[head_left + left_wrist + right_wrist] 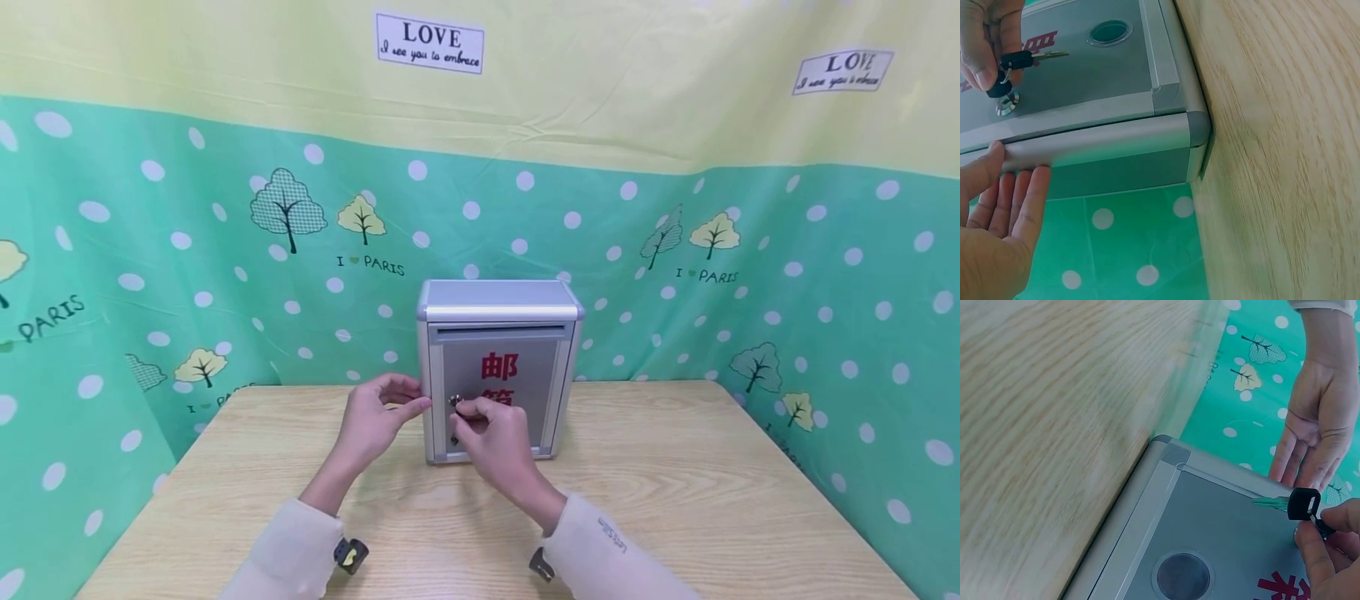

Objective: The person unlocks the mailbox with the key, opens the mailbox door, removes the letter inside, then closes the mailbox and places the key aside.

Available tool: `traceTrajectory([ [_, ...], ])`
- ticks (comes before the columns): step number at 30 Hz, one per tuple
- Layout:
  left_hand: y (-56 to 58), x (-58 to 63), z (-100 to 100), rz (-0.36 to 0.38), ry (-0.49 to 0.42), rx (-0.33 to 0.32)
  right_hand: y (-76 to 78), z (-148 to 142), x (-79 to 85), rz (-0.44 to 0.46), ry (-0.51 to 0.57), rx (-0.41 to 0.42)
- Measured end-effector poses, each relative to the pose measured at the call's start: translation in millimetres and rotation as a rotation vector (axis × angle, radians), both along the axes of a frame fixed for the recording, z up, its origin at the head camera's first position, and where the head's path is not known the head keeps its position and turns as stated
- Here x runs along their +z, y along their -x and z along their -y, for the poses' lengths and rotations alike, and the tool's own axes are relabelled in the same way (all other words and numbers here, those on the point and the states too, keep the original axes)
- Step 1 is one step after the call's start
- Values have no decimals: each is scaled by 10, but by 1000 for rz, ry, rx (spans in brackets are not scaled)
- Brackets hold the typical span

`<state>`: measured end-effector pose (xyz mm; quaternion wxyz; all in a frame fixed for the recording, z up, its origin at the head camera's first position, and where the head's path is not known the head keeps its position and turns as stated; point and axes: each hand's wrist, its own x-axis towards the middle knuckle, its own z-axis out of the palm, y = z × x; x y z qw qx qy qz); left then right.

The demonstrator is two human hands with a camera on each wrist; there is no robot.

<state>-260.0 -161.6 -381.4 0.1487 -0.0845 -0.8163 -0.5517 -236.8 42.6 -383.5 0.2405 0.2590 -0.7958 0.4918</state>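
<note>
A silver-grey metal mailbox (465,360) with red characters and a slot near its top stands upright on the table. My right hand (498,437) pinches a black-headed key (1000,86) at the lock (1008,105) on its front door. From the same ring hangs a second key (1302,504), its blade free of the lock. My left hand (375,421) touches the mailbox's left edge, with the thumb at the front frame and fairly straight fingers against the side. The door lies flush in its frame.
The mailbox rests on a light wood table (652,492). Behind it and at both sides hangs a green and yellow curtain (525,212) with dots and trees. A round window (1183,577) sits low in the mailbox door. Dark bands (350,554) circle both sleeves.
</note>
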Motion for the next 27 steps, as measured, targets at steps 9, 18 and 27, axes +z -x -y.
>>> traceTrajectory([
  [9, 1, 0, 1, -9, 5, -6, -58, -61, -17, -3, -18, 25],
  [18, 3, -12, 4, -13, 9, -10, -125, -121, -31, -44, -32, 44],
  [27, 13, -14, 8, -12, 7, -14, -229, -203, -14, -65, -11, 91],
])
